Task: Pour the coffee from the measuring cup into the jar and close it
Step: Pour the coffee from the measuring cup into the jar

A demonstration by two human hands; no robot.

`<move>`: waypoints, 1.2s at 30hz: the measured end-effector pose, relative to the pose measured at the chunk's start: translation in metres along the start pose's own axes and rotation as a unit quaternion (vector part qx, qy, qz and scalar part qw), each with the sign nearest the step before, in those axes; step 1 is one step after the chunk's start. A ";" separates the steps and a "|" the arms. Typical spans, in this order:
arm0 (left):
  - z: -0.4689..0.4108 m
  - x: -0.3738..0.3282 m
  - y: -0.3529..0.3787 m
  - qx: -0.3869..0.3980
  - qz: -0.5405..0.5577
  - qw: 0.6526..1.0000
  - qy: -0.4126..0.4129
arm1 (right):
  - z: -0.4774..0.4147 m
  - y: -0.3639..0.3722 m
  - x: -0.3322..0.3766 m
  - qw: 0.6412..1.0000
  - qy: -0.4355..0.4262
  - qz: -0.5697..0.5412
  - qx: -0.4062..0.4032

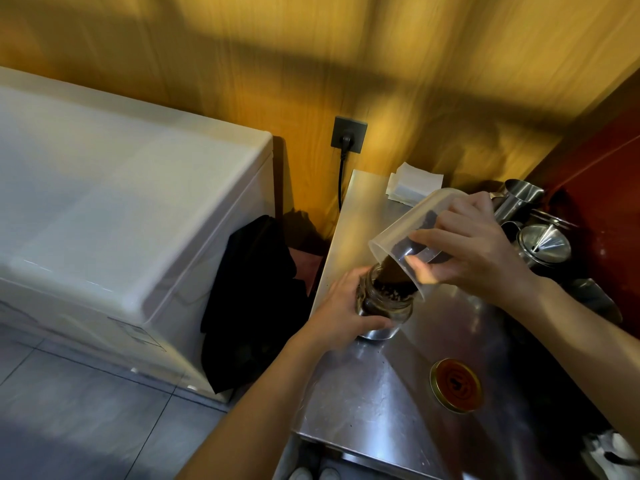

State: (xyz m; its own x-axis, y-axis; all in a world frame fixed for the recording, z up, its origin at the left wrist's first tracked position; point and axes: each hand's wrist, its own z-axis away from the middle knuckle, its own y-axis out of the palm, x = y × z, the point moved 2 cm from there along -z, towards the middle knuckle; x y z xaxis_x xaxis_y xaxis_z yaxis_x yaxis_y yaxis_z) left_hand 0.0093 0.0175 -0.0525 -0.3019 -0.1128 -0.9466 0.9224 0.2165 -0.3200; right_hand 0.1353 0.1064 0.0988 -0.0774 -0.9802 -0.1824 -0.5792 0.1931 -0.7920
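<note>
A clear plastic measuring cup (412,223) is tipped steeply down to the left, its rim over the mouth of a glass jar (389,311). My right hand (474,247) grips the cup from the right. Dark coffee (393,271) slides out of the cup into the jar, which is partly filled. My left hand (341,313) wraps the jar's left side and holds it upright on the steel counter (363,403). The jar's round gold lid (456,384) lies flat on the counter, nearer to me and to the right.
Steel pitchers and a funnel (543,242) crowd the counter's right back. White paper filters (414,183) lie at the back. A white chest freezer (121,209) stands left, with a black cloth (252,299) in the gap. A plugged wall socket (348,135) is behind.
</note>
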 end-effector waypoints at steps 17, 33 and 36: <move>-0.001 0.000 -0.001 -0.004 -0.007 1.000 0.010 | -0.001 -0.005 0.000 0.999 -0.001 -0.022 0.024; 0.001 -0.002 0.001 -0.009 -0.016 1.000 0.007 | 0.000 -0.003 -0.001 1.000 -0.022 0.000 0.014; 0.001 -0.003 0.001 -0.010 -0.020 1.000 0.005 | 0.001 -0.003 -0.003 0.999 -0.033 0.004 0.008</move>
State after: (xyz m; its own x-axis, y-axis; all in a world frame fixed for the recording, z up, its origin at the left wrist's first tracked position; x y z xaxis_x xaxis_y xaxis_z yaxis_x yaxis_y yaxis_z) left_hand 0.0113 0.0167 -0.0503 -0.3412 -0.1116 -0.9334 0.9046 0.2308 -0.3583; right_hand 0.1385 0.1085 0.1014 -0.0287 -0.9735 -0.2268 -0.5655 0.2029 -0.7994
